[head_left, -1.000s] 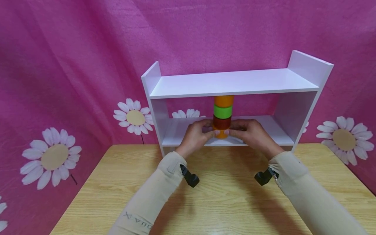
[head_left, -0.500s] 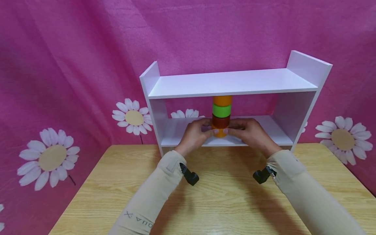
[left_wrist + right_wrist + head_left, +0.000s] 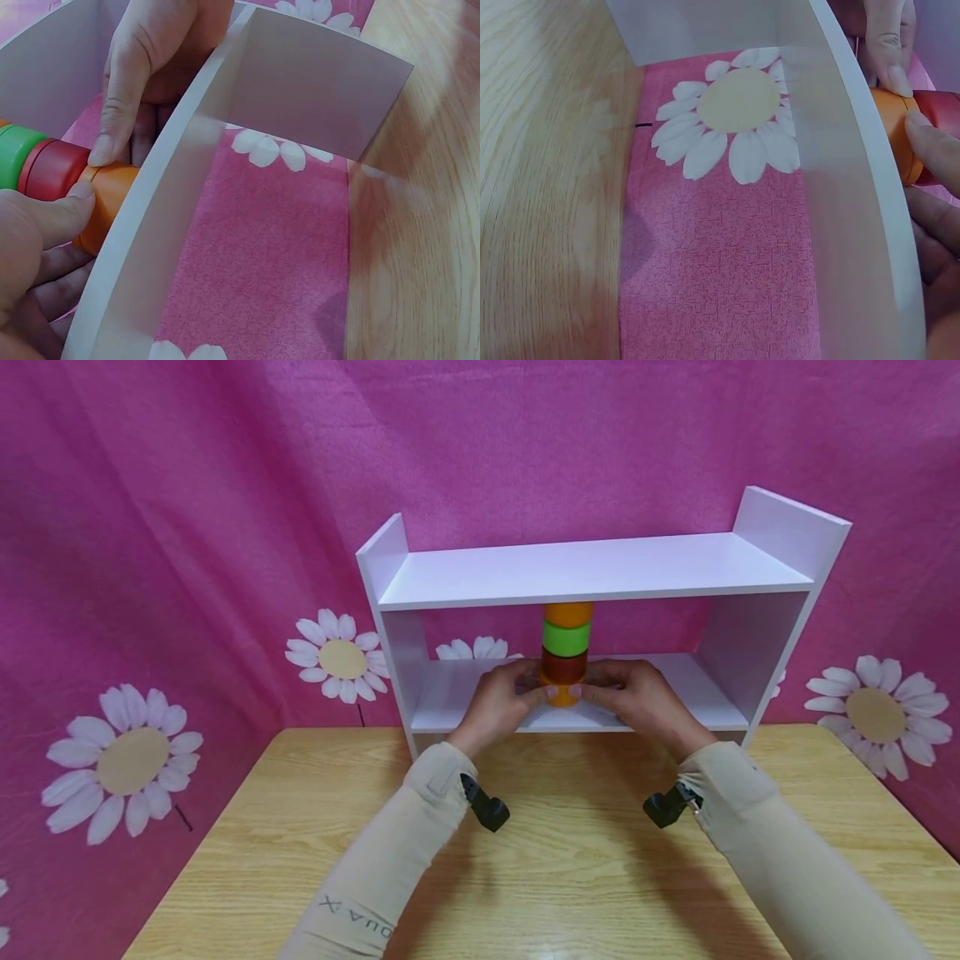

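A tower of round stacking cups stands upright on the lower board of a white shelf (image 3: 645, 564). From bottom to top I see an orange cup (image 3: 562, 697), a red cup (image 3: 564, 668), a green cup (image 3: 566, 640) and an upper orange cup (image 3: 567, 613), whose top is hidden behind the upper board. My left hand (image 3: 497, 700) grips the bottom orange cup from the left, thumb in front. From the right, my right hand (image 3: 639, 697) grips the same cup, its thumb close to the other. In the left wrist view both thumbs press near the rim of the bottom orange cup (image 3: 112, 199).
The shelf stands at the back of a wooden table (image 3: 555, 860), its side panels rising above the upper board. Behind hangs a pink cloth (image 3: 562, 452) with large white flowers. Black wrist cameras stick out from both sleeves above the table.
Both hands keep their grip on the bottom orange cup, and the tower stays upright in place. The head view has shifted only slightly.
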The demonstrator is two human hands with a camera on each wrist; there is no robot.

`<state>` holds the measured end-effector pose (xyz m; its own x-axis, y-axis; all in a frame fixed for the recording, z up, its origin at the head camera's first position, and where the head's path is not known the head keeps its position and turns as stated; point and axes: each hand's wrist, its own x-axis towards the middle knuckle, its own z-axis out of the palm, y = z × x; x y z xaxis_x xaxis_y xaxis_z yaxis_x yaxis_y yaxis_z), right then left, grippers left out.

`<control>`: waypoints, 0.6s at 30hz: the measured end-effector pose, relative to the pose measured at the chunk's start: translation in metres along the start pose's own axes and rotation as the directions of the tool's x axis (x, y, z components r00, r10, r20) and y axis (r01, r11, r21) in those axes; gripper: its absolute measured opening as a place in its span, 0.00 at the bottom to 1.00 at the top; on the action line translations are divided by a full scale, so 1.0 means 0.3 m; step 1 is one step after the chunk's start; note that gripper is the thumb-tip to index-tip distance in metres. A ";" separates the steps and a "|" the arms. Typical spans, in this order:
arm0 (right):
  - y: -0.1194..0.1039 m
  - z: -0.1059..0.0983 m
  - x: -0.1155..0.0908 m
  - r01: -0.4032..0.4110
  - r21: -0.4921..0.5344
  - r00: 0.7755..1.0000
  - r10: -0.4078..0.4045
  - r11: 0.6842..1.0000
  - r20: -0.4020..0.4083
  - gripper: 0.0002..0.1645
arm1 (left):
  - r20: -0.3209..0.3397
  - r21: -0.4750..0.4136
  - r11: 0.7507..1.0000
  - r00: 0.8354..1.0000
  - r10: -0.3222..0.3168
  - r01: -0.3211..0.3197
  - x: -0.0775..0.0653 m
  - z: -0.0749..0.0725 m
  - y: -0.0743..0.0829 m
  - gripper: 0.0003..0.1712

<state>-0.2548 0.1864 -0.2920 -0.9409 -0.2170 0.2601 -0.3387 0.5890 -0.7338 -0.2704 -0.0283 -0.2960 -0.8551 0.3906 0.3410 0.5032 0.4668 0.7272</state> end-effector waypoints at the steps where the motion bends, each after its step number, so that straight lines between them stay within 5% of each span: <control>1: 0.000 0.001 0.001 0.000 -0.001 1.000 0.000 1.000 -0.002 0.28 | -0.003 0.003 1.000 1.000 0.002 -0.002 0.000 0.001 0.000 0.22; 18: 0.000 0.011 -0.002 0.003 -0.028 0.999 -0.004 1.000 -0.041 0.28 | -0.029 0.049 0.998 0.999 0.029 -0.027 0.010 0.010 -0.015 0.25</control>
<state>-0.2543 0.1839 -0.2941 -0.9388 -0.1871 0.2891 -0.3417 0.6098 -0.7151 -0.2748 -0.0269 -0.2999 -0.8436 0.3807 0.3786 0.5317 0.4941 0.6879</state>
